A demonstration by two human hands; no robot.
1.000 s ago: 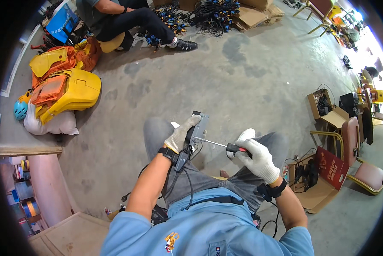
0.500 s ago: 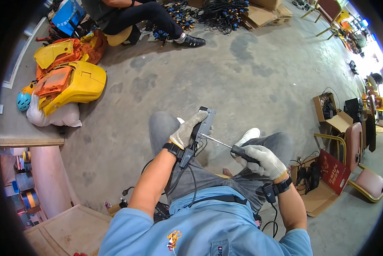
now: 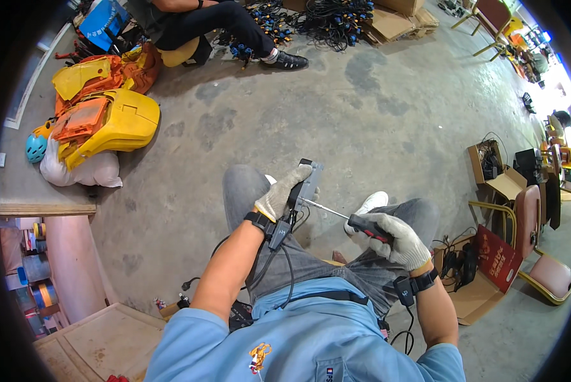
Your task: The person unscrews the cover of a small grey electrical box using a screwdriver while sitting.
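Note:
My left hand, in a pale knit glove, is closed around a grey oblong device with a black side, tilted above my lap. Black cables hang near it over my trousers. My gloved right hand grips the black-and-red handle of a screwdriver; its long metal shaft reaches left to the side of the device, and the exact contact of the tip is too small to make out. Both of my wrists carry black strapped units.
A seated person is beside tangled cables and flat cardboard. Yellow-orange plastic shells, a white sack and blue helmet lie left. Right stand open boxes and chairs. A wooden board is lower left.
The device and my left hand appear higher and further right than a second ago, as the whole view shifted. My right hand has turned the screwdriver handle, its red part now facing lower.

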